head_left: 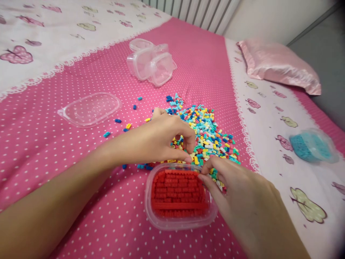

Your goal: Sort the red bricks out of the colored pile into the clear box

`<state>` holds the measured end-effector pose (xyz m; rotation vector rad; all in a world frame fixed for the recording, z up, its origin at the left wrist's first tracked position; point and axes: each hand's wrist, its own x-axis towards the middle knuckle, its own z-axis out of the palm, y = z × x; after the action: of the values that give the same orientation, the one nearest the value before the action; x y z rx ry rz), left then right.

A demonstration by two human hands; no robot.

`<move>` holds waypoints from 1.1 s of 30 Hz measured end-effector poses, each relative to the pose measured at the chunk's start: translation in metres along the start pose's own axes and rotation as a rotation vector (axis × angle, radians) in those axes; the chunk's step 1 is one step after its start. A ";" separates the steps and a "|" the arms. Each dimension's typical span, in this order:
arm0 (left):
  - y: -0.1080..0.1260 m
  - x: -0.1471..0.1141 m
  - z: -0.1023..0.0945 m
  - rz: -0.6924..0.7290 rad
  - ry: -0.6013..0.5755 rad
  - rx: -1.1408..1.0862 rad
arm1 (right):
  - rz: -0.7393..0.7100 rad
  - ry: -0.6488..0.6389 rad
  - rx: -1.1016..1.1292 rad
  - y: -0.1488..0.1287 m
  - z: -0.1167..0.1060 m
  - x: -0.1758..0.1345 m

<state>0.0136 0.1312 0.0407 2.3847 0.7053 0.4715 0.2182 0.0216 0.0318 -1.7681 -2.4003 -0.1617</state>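
A clear plastic container (181, 226) sits on the bed in front of me, with red building bricks (178, 190) packed in rows inside it. My left hand (169, 135) reaches over a pile of small multicoloured bricks (206, 126) just behind the container. Its thumb and forefinger are curled close together; whatever is between them is too small to make out. My right hand (231, 183) is at the container's upper right corner, thumb and forefinger pinched by the rim. Any piece in that pinch is hidden.
A clear lid (91, 109) lies at left, near a few stray bricks (118, 121). Several stacked clear containers (151, 64) stand farther back. At right are a tub of turquoise pieces (309, 145) and a pink pillow (280, 64). A pink dotted bedsheet (113, 219) lies underneath.
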 end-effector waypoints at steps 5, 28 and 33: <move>-0.006 -0.001 -0.001 0.006 0.033 -0.002 | -0.013 -0.003 0.062 0.005 -0.002 -0.001; -0.023 0.002 0.002 0.025 0.055 0.192 | 0.110 -0.225 0.798 0.089 -0.004 0.021; -0.023 0.003 0.002 0.006 0.040 0.198 | 0.247 -0.204 0.842 0.083 -0.001 0.026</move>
<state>0.0089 0.1475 0.0249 2.5689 0.7955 0.4729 0.2903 0.0701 0.0373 -1.6464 -1.8650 0.9449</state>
